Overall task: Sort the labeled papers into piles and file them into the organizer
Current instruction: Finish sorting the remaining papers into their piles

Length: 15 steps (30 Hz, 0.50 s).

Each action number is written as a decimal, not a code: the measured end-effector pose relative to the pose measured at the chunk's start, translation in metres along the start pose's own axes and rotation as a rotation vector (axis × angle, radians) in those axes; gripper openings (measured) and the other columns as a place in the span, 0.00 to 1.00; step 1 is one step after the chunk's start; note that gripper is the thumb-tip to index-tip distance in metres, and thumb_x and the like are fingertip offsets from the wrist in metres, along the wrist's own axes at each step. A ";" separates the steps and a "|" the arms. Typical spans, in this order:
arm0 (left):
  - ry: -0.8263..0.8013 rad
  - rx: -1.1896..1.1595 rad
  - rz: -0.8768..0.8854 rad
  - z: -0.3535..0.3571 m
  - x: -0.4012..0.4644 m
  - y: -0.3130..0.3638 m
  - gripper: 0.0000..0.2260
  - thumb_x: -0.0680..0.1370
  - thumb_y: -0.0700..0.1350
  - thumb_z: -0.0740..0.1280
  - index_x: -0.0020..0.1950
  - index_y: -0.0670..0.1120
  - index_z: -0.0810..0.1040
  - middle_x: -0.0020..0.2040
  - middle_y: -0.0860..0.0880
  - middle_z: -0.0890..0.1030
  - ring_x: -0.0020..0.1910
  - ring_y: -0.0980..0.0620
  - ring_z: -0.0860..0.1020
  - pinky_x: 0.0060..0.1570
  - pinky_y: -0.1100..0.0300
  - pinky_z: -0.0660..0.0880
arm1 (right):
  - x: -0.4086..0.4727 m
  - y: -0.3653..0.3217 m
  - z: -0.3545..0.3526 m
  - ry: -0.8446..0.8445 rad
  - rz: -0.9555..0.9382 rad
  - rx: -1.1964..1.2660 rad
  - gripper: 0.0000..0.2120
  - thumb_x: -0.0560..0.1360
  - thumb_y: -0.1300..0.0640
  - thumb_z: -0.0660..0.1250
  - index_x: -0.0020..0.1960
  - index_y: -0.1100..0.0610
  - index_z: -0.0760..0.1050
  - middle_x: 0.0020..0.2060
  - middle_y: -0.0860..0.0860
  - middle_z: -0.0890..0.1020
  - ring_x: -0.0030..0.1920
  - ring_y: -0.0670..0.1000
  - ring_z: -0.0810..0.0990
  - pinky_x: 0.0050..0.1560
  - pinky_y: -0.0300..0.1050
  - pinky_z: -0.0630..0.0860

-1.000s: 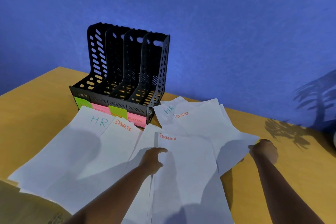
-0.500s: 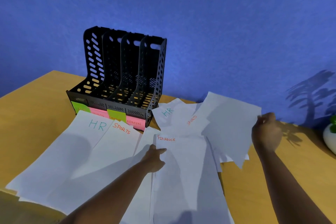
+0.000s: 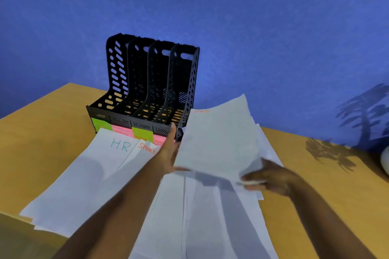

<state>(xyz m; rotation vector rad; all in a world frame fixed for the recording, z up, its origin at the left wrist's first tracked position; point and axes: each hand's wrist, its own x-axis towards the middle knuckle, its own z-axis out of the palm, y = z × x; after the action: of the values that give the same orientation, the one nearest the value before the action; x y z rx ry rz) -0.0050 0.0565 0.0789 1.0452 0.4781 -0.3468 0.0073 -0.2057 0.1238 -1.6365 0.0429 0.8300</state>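
A white sheet with faint orange lettering at its top [image 3: 216, 143] is held tilted above the desk. My right hand [image 3: 271, 176] pinches its lower right corner. My left hand [image 3: 169, 153] touches its left edge with flat fingers and thumb under the bottom edge. White sheets lie spread on the desk: one marked HR [image 3: 101, 164], one marked SPORTS [image 3: 134, 166], and more sheets under my arms [image 3: 210, 216]. A black four-slot organizer [image 3: 147, 90] stands behind them, empty, with green and pink sticky labels along its front.
The wooden desk [image 3: 42, 132] runs to a blue wall behind the organizer. A white rounded object [image 3: 385, 160] sits at the right edge, with a plant's shadow on the desk and wall beside it.
My right hand has carried the lifted sheet leftward over the middle pile. My left hand has left the FINANCE sheet and risen to meet the sheet's left edge.
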 end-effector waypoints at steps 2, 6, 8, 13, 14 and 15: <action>0.007 0.073 0.018 -0.013 -0.001 0.008 0.35 0.72 0.71 0.50 0.48 0.43 0.82 0.41 0.44 0.85 0.40 0.45 0.82 0.45 0.52 0.76 | 0.007 0.023 0.020 -0.112 0.074 -0.059 0.22 0.65 0.77 0.69 0.56 0.61 0.74 0.41 0.55 0.83 0.37 0.53 0.84 0.34 0.45 0.82; 0.185 0.474 0.009 -0.034 0.001 0.009 0.21 0.74 0.57 0.67 0.57 0.42 0.79 0.45 0.46 0.82 0.45 0.46 0.80 0.43 0.58 0.75 | 0.019 0.048 0.054 -0.287 0.153 -0.174 0.20 0.67 0.72 0.70 0.55 0.56 0.74 0.44 0.53 0.83 0.40 0.52 0.84 0.37 0.41 0.82; 0.274 0.713 -0.005 -0.042 0.002 0.008 0.16 0.74 0.45 0.69 0.61 0.41 0.77 0.51 0.43 0.81 0.50 0.43 0.78 0.43 0.59 0.72 | 0.027 0.054 0.068 -0.351 0.172 -0.219 0.21 0.69 0.67 0.71 0.58 0.53 0.72 0.47 0.51 0.82 0.42 0.51 0.84 0.40 0.41 0.82; 0.425 0.889 -0.036 -0.069 -0.002 0.016 0.18 0.77 0.37 0.65 0.67 0.38 0.71 0.63 0.40 0.75 0.61 0.41 0.74 0.58 0.53 0.72 | 0.038 0.054 0.090 -0.274 0.229 -0.339 0.15 0.74 0.47 0.65 0.56 0.53 0.68 0.46 0.54 0.80 0.40 0.50 0.81 0.38 0.40 0.81; 0.461 0.900 -0.038 -0.078 -0.002 0.016 0.18 0.77 0.36 0.63 0.67 0.36 0.71 0.60 0.39 0.75 0.58 0.42 0.75 0.54 0.55 0.73 | 0.040 0.053 0.092 -0.260 0.238 -0.358 0.14 0.75 0.45 0.62 0.53 0.54 0.69 0.43 0.53 0.80 0.39 0.49 0.81 0.39 0.41 0.80; 0.487 0.892 -0.038 -0.088 -0.003 0.015 0.17 0.76 0.34 0.62 0.65 0.34 0.72 0.54 0.39 0.75 0.53 0.43 0.74 0.46 0.57 0.72 | 0.042 0.053 0.093 -0.253 0.242 -0.366 0.15 0.76 0.44 0.61 0.51 0.56 0.70 0.41 0.53 0.79 0.38 0.49 0.81 0.39 0.41 0.80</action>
<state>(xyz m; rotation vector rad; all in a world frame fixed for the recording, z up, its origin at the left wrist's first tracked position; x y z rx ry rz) -0.0183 0.1412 0.0553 2.0122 0.8095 -0.3421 -0.0313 -0.1213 0.0564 -1.8763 -0.0966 1.2849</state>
